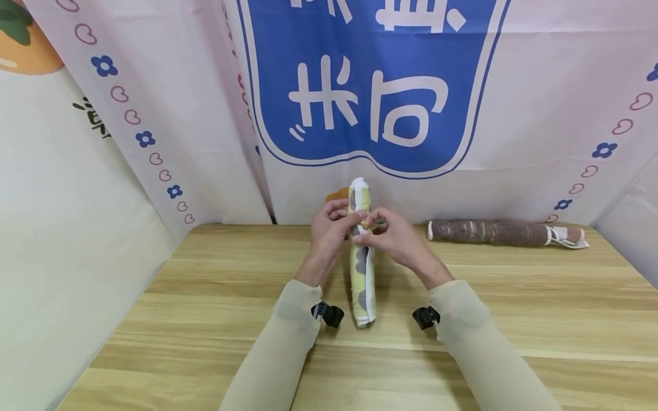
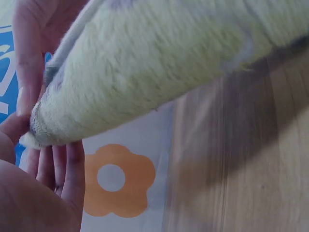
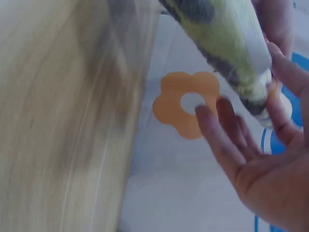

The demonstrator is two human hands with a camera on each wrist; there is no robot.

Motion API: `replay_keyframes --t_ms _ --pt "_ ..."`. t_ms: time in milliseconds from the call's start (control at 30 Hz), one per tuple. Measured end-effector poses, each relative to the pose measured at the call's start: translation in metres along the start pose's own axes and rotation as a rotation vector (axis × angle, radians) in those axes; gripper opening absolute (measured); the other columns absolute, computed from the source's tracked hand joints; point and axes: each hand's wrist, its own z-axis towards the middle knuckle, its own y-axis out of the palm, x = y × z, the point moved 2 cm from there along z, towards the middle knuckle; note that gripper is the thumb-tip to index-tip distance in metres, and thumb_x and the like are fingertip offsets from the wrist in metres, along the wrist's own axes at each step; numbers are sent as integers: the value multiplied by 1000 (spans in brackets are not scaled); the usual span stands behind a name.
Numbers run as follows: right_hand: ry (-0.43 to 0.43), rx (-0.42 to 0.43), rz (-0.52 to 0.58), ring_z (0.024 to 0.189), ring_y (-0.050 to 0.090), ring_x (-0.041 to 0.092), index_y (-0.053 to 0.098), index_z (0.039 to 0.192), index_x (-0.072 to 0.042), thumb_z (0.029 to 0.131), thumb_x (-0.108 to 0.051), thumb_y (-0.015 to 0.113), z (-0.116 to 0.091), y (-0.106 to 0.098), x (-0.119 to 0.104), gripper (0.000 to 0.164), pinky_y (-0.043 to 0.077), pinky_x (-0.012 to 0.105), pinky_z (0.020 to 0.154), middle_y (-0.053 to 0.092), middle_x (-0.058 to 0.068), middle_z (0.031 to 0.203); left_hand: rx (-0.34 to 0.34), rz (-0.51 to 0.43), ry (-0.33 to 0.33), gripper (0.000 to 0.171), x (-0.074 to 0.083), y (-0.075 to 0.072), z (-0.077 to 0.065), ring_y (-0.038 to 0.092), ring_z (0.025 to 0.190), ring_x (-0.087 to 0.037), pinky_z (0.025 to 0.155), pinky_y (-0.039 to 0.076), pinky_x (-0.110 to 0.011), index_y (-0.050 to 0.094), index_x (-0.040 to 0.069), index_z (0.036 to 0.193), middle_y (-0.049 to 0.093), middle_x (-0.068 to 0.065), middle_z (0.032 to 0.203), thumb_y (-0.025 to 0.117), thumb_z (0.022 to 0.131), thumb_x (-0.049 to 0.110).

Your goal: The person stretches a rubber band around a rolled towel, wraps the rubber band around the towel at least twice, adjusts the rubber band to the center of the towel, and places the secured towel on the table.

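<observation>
A rolled towel [image 1: 362, 274], yellow with grey patches and a white edge, is held up between both hands, its long side pointing away from the person. My left hand [image 1: 330, 229] grips the roll from the left, thumb across its upper part. From the right, my right hand [image 1: 394, 235] pinches at the towel's white edge near the left thumb. In the left wrist view the fuzzy yellow roll [image 2: 145, 67] fills the top, with left fingers [image 2: 72, 169] under its far end. The right wrist view shows right fingertips [image 3: 277, 104] touching that end; what exactly they pinch is unclear.
A second roll, brown with a white cord at one end [image 1: 488, 233], lies at the back right of the wooden table [image 1: 205, 319]. Behind the table hangs a printed cloth [image 1: 514, 194] with a blue sign. Small black devices [image 1: 329, 314] sit at both wrists.
</observation>
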Motion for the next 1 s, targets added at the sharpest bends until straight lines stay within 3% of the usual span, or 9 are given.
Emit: replay_keyframes --t_ms 167,400,467,567,700,800,900,1000 --pt "-52 73 -142 99 61 33 58 102 -5 91 -15 87 -2 10 -7 33 59 42 80 51 19 119 55 18 35 36 3 1 -1 60 73 -13 57 50 -21 70 6 115 69 -6 90 88 85 4" --pt "-102 103 -236 83 60 29 65 99 -12 94 -3 78 -5 15 -12 17 56 40 70 55 16 112 88 -16 -24 30 0 1 -1 62 72 -14 55 51 -21 70 7 112 69 -6 88 83 86 -4" --pt "-99 91 -220 80 61 28 66 99 -13 96 -1 75 -5 14 -11 15 55 40 68 54 15 109 89 -24 -31 31 -1 1 -1 61 72 -14 55 51 -21 70 6 113 69 -7 89 83 87 -4" --pt "-103 82 -136 89 66 32 67 98 -10 97 3 70 -4 11 -10 13 59 40 71 54 16 114 56 -15 -38 34 -2 1 1 64 76 -14 59 53 -23 69 5 119 72 -10 98 84 89 3" --pt "-80 78 23 103 69 40 64 98 -5 97 7 68 -3 4 -6 13 59 41 77 58 19 122 -57 -14 -94 39 -3 1 1 69 88 -16 73 60 -29 69 1 128 73 -11 112 80 95 19" --pt "-4 65 107 101 71 36 64 100 -5 97 3 70 -2 1 -3 11 57 38 74 62 17 125 -119 1 -131 38 -4 0 1 68 93 -17 81 61 -34 73 2 127 72 -8 114 78 97 25" --pt "59 53 131 97 71 31 64 103 -5 97 -2 72 -2 0 -4 11 57 36 71 64 17 126 -125 17 -133 34 -5 -2 2 67 94 -16 82 60 -36 75 4 122 73 -7 113 81 96 25" --pt "60 48 103 97 71 31 62 103 -4 98 -8 75 -2 2 -6 15 58 36 71 65 18 124 -83 -11 -123 32 -3 -3 2 68 92 -16 76 59 -31 75 5 119 75 -6 110 85 92 20"
